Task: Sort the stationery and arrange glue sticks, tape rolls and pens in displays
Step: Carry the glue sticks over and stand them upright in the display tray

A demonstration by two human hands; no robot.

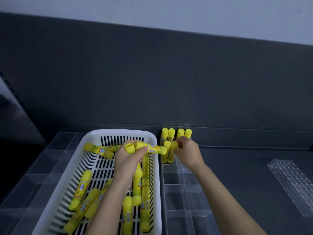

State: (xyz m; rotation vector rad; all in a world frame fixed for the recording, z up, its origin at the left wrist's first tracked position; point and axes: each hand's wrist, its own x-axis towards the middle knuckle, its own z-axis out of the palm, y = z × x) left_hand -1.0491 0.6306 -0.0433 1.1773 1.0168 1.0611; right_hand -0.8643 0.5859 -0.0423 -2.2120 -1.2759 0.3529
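A white slotted basket [94, 138] holds several loose yellow glue sticks [81, 189] lying at all angles. Over the basket my left hand [128, 160] grips two glue sticks [152, 148], one pointing right, the other end-on toward me. To the right stands a clear compartment display [179, 185]. Several glue sticks [171, 134] stand upright in its far compartments. My right hand [188, 152] pinches the cap of one upright glue stick [174, 149] in the display's second row.
A second clear divided tray [39, 167] lies under and left of the basket. A clear perforated holder [294, 187] lies flat at the right on the dark shelf. A dark back panel rises behind everything.
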